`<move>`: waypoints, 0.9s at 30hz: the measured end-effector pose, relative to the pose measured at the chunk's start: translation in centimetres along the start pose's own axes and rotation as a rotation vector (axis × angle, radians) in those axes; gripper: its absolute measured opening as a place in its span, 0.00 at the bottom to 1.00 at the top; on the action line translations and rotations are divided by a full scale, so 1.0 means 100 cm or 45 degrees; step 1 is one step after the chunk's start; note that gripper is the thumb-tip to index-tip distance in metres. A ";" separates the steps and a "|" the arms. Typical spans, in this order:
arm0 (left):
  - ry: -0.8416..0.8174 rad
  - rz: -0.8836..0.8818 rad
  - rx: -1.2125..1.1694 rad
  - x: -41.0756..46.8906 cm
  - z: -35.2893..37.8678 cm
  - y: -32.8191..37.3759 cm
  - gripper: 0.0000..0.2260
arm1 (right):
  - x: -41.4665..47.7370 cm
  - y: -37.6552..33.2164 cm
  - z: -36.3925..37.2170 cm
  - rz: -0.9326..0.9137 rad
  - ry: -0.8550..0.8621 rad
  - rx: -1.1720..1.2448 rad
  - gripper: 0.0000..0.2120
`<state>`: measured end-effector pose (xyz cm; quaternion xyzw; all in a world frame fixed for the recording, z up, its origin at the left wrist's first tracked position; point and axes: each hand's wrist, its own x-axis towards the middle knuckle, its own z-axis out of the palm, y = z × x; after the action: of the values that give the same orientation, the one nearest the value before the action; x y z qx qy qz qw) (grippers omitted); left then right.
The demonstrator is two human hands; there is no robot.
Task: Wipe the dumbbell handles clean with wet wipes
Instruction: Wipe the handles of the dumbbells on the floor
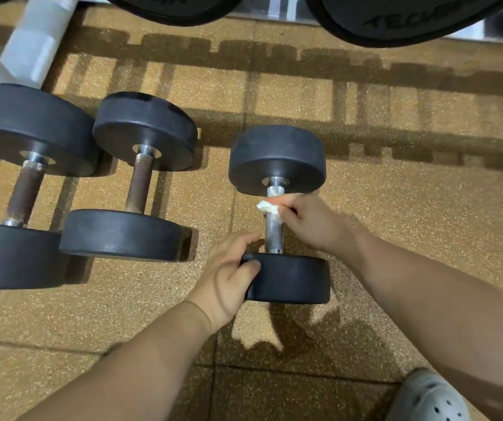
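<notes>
Wipe [267, 206] in right grip [308, 220], against handle [273, 232]

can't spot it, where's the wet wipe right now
Head view, just right of centre: the right hand pinches the wet wipe against the far end of the handle of the rightmost dumbbell.

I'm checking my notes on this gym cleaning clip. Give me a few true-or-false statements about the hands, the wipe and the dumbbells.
1. The right hand holds a wet wipe against the handle of the rightmost dumbbell. True.
2. The left hand hangs free, touching nothing. False: it grips that dumbbell's near head.
3. The neighbouring dumbbell has a shiny silver handle. False: its handle looks dark brown.
4. The wet wipe sits near the handle's far end. True.
</notes>
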<state>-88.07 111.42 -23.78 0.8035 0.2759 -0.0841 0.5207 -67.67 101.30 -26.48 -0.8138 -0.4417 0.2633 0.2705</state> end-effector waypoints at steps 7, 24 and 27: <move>0.325 -0.289 -0.584 0.004 0.002 0.017 0.21 | -0.004 0.005 -0.007 -0.014 -0.052 -0.130 0.09; -0.073 -0.508 -0.785 0.011 0.045 0.020 0.27 | -0.032 0.032 -0.046 -0.035 -0.054 -0.426 0.13; -0.083 -0.450 -0.711 0.015 0.049 0.014 0.35 | -0.042 0.038 -0.048 -0.182 -0.242 -0.405 0.19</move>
<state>-85.35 107.21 -25.45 0.5664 0.4066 -0.1199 0.7068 -64.25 94.92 -24.76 -0.7843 -0.5581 0.2460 0.1136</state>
